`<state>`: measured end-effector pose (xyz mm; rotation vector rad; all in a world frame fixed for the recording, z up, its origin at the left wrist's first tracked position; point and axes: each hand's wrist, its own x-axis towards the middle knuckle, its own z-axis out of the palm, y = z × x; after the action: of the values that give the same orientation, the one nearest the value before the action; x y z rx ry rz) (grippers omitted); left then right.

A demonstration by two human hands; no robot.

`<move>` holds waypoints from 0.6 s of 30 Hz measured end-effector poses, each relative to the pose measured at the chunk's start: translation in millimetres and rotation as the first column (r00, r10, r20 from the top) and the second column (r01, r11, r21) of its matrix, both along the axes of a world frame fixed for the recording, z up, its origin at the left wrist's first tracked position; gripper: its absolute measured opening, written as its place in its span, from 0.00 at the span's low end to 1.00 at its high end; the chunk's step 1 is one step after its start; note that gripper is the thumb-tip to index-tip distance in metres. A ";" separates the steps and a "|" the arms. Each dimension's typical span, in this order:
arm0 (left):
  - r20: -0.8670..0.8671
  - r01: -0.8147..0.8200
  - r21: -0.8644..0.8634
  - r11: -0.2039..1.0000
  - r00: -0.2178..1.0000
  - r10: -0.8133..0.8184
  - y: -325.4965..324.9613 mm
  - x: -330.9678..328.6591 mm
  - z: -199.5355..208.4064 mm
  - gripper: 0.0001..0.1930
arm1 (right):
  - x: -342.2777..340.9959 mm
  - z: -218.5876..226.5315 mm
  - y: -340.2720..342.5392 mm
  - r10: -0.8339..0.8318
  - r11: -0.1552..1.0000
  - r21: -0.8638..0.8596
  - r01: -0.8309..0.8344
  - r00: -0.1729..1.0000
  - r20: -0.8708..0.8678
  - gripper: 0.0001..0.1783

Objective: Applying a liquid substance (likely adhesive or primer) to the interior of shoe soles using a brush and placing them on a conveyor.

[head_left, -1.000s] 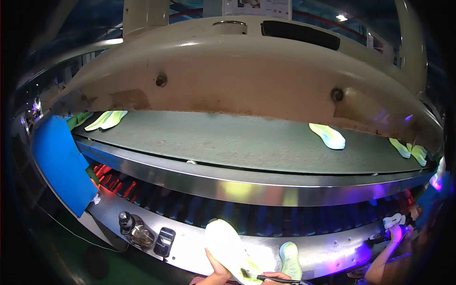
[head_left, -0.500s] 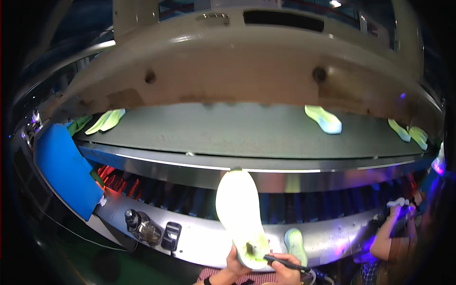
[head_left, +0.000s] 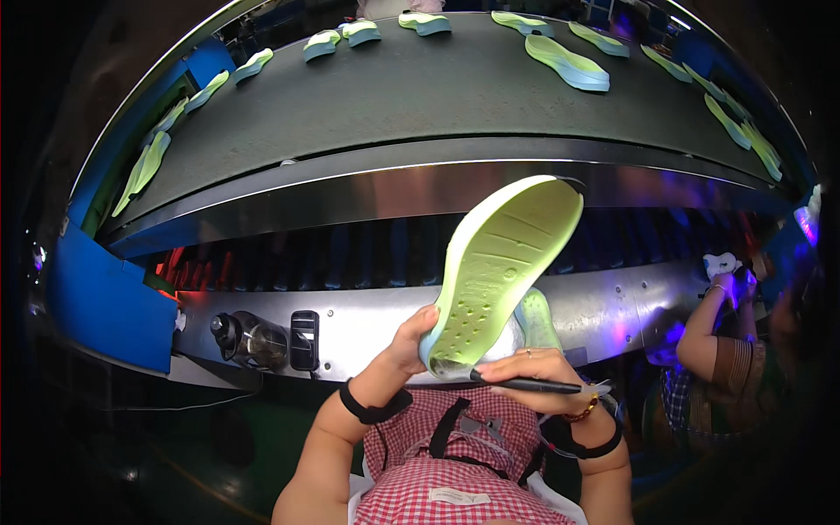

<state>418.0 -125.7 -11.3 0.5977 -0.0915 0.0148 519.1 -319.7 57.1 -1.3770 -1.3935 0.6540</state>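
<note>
A yellow-green shoe sole point(head_left: 503, 262) with a pale blue edge stands tilted in front of me, toe end up and away. My left hand point(head_left: 413, 341) grips it by the left side near the heel, thumb against the edge. Fingers of my right hand point(head_left: 538, 376) are closed round a black pen-like tool point(head_left: 534, 385) beside the heel. Its tip meets the heel's lower edge, where a greyish patch shows. Behind my right hand, a second sole point(head_left: 540, 320) rests on the metal ledge, partly hidden by the held one.
Several soles lie on the dark conveyor belt point(head_left: 367, 105) beyond a metal rail. On the ledge point(head_left: 359, 319) at left stand a dark bottle point(head_left: 254, 339) and a black phone-like object point(head_left: 304, 339). At right, a co-worker's hands point(head_left: 735, 278) hold something white.
My view has tilted downward, bringing my arms in and showing more of the belt. The held sole now leans to the right and its bright glare has gone. Both hands keep their hold.
</note>
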 end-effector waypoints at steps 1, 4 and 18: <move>-0.003 0.005 -0.006 1.000 1.000 -0.005 0.9 -1.7 0.0 0.31 | -1.4 1.9 -5.6 -0.005 1.000 -0.006 0.005 1.000 -0.003 0.13; -0.143 0.111 -0.077 0.991 0.982 -0.122 5.4 -4.0 1.9 0.29 | -0.6 7.3 -15.8 0.202 0.974 -0.095 -0.203 0.979 -0.026 0.14; -0.504 0.451 0.209 0.867 0.810 -0.300 3.0 -0.7 47.0 0.30 | 12.4 20.8 -32.2 0.182 0.978 -0.141 -0.156 0.964 0.193 0.13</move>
<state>417.3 -122.6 35.7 0.8879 0.2544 -0.5471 531.5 -351.9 77.9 -1.4672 -1.6733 0.7375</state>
